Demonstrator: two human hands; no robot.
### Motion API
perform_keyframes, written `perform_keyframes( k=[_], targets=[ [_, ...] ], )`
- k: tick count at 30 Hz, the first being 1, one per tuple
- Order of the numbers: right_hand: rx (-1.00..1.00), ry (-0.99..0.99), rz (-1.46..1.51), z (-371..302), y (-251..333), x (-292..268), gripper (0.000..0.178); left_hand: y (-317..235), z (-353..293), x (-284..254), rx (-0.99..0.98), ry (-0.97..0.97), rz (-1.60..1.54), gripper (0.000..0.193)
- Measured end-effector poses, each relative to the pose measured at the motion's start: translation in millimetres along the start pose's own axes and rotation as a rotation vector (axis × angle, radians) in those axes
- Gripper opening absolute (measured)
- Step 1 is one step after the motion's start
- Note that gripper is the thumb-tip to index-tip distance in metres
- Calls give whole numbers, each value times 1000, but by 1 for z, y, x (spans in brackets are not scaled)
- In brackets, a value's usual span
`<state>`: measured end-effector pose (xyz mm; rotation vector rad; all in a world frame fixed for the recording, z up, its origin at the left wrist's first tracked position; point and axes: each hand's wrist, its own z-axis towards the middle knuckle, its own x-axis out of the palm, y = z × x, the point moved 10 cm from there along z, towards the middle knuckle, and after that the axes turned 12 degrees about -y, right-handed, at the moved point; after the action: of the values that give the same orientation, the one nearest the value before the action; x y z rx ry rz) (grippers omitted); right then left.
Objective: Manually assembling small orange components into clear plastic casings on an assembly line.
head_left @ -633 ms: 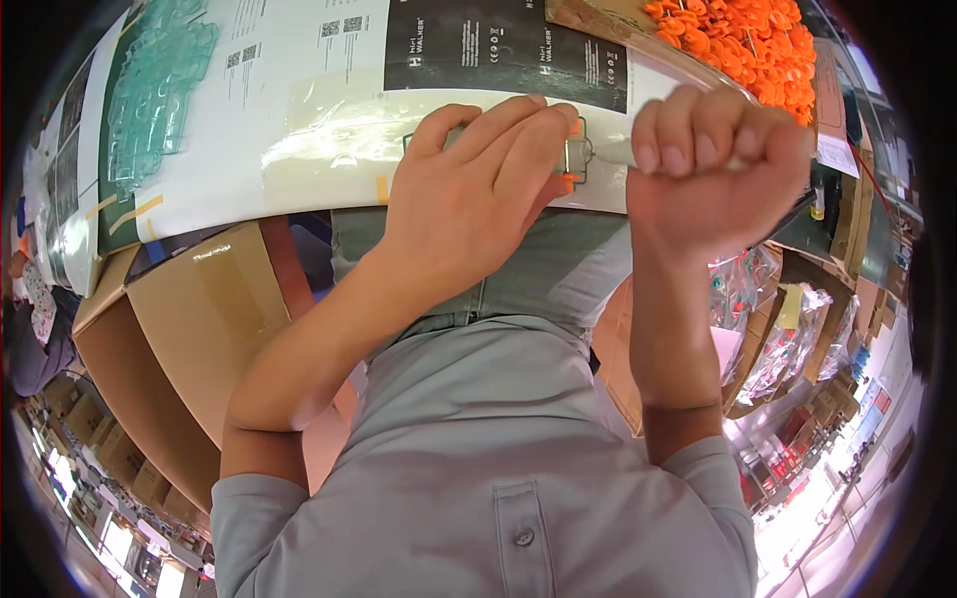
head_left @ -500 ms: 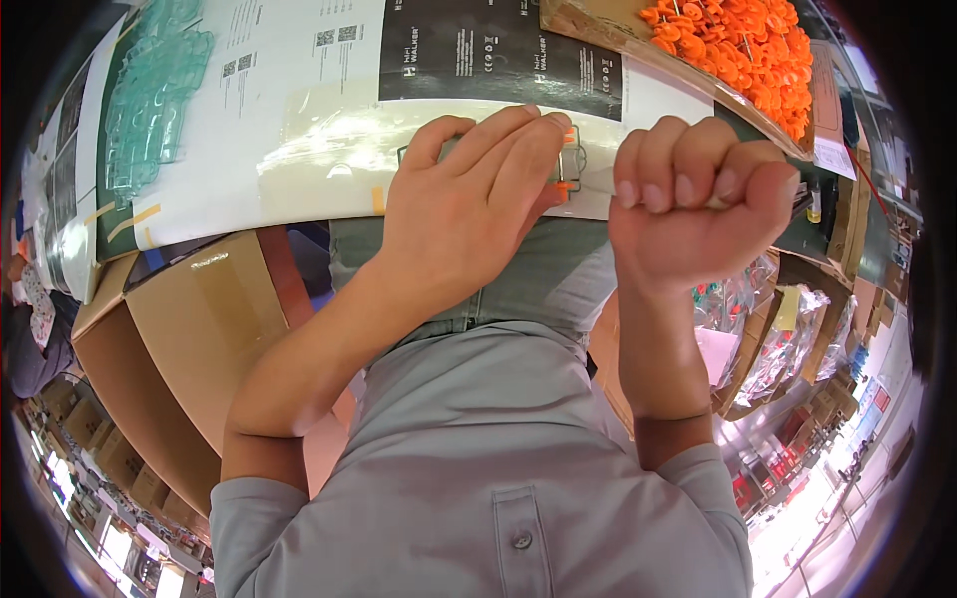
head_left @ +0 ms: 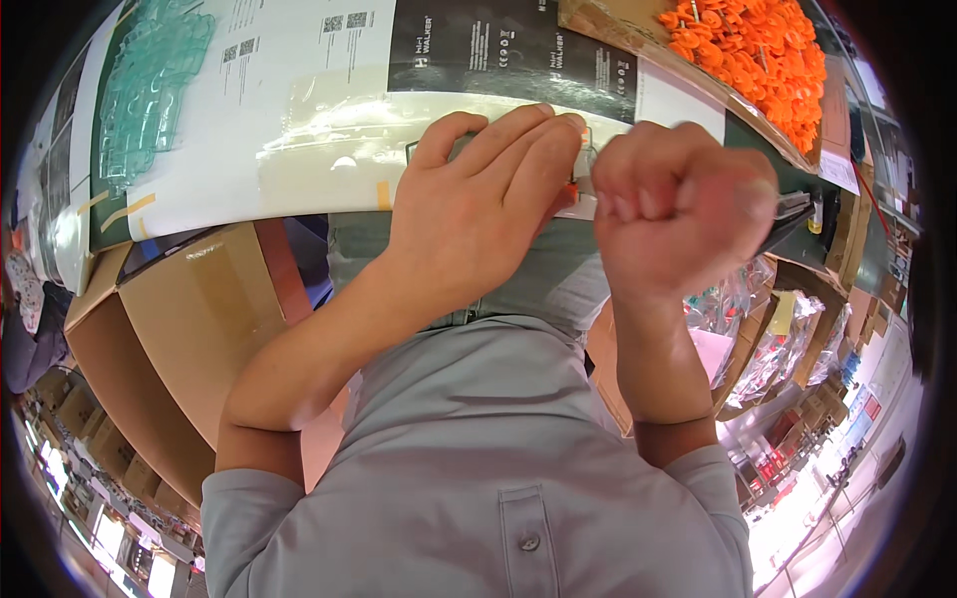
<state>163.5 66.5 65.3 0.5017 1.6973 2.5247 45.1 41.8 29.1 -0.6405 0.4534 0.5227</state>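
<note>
At the table's front edge my left hand (head_left: 474,194) lies palm down, its fingers close together over a small part. That part has a dark thin outline and clear, greenish plastic showing past my fingertips, with an orange piece (head_left: 571,191) beside them. Most of it is hidden under the hand. Just to the right, my right hand (head_left: 683,209) is curled into a fist, smeared by motion, and nothing shows sticking out of it. Beneath both hands lies a shiny clear sheet (head_left: 329,149) over white printed paper.
Translucent green plastic parts (head_left: 150,90) are heaped at the far left. A cardboard tray (head_left: 638,50) of orange round pieces (head_left: 753,65) stands at the far right. Below the table are a cardboard box (head_left: 199,309) on the left and boxes of bagged parts (head_left: 778,344) on the right.
My right fist has shifted left, toward my left hand, and is more blurred. My left hand stays over the part. The whole view has shifted slightly.
</note>
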Motion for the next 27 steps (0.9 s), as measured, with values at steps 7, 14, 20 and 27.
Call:
perform_keyframes(
  k=[7, 14, 20, 27],
  targets=[
    [235, -205, 55, 18, -29, -10, 30, 1, 8, -1, -57, 56, -33, 52],
    [89, 144, -556, 11, -3, -19, 19, -3, 20, -24, -67, 25, 31, 59],
    [28, 419, -1029, -11, -29, -21, 41, 10, 7, -8, -145, 212, 38, 54],
    [5, 457, -988, -13, -32, -20, 43, 10, 11, -7, -120, 234, 61, 52]
  ],
)
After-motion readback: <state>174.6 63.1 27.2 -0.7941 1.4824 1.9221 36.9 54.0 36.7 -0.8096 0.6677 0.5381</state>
